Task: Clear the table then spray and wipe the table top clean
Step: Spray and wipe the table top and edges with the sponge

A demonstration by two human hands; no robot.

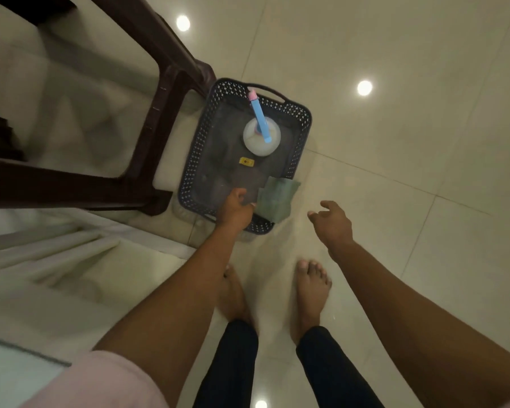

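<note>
A dark perforated basket (299, 119) sits on the tiled floor in front of my feet. A white spray bottle (261, 144) with a blue and pink nozzle stands upright inside it. A folded green cloth (276, 198) hangs over the basket's near right corner. My left hand (234, 209) reaches over the near rim with curled fingers, and its thumb is at the cloth's left edge. Whether it grips anything is hidden. My right hand (333, 223) hovers above the floor to the right of the basket, fingers spread and holding nothing.
A dark brown plastic chair frame (165, 92) stands against the basket's left side. White fabric (71, 260) drapes at the lower left. My bare feet (309, 293) stand on glossy tiles that reflect the ceiling lights. Open floor lies to the right.
</note>
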